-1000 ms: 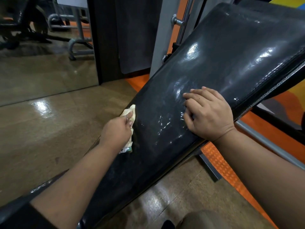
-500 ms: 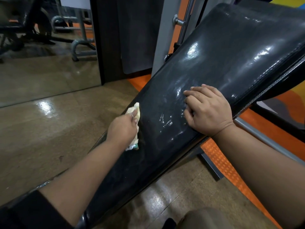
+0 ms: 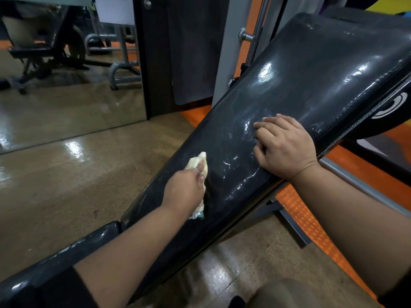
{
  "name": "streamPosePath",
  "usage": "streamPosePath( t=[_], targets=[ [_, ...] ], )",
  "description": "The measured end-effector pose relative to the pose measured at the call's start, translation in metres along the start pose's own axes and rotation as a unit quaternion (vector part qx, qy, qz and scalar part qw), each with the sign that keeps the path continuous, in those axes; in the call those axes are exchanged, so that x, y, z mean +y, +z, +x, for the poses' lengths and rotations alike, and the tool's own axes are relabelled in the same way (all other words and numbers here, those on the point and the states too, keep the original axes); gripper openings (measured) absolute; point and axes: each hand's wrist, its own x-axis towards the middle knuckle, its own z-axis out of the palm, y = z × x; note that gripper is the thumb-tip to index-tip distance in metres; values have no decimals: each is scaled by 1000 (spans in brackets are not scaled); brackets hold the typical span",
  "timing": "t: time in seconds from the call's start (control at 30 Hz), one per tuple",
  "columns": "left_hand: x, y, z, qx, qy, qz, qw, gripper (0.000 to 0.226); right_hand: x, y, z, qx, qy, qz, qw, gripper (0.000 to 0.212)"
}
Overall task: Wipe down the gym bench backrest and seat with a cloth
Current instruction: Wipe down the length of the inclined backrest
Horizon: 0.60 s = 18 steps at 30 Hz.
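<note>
Gym floor, mid-wipe: your left hand (image 3: 185, 188) gripped a crumpled pale-yellow cloth (image 3: 199, 162), fingers curled round it, and pressed it to the left edge of the glossy black vinyl backrest (image 3: 311, 70), approx. halfway up the lower stretch of the incline. Wad showed above and below the fist; the rest sat hidden under the palm. Your right hand (image 3: 285, 147) lay on the backrest's right edge, fingers bent, close together, knuckles up, holding nothing; probably bracing.

Handling, as judged: cloth looked soft, light, limp, so it'd bunch & slide inside a loose grip; best kept balled under the palm w/ flat pressure. Vinyl looked slick, w/ shiny streaks that could be wet, padded under a stiff board; a hand would skate on it, and the stitched seam along the right edge may snag fibres.

Edges & room: backrest sloped up to the far right, its top end well beyond both hands, wide bare vinyl between. Left edge dropped off to brown wood-look floor (image 3: 66, 185), open that side. The black padded seat (image 3: 66, 252) lay at the low end under your left forearm, a narrow gap between the pads. Behind the far edge: a chrome wall rail (image 3: 255, 34), close; a wall mirror (image 3: 66, 85) further left. Right of the bench: grey steel frame tube (image 3: 355, 181) over orange flooring (image 3: 311, 223).
</note>
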Motion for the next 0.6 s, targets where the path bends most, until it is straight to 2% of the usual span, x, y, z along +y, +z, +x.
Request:
streamPosePath(
  t=[0.1,0.4,0.6],
  targets=[
    [1,2,-15,-9,26,2,1000,38,0,0,-1,-3,2,0,1000,17],
    [0,0,0,-40,-49,43,997,28,-1,-1,2,-20,9,-18,1000,16],
    [32,1,-40,-31,74,31,996,44,-1,-2,0,-35,19,-21,999,17]
  ],
)
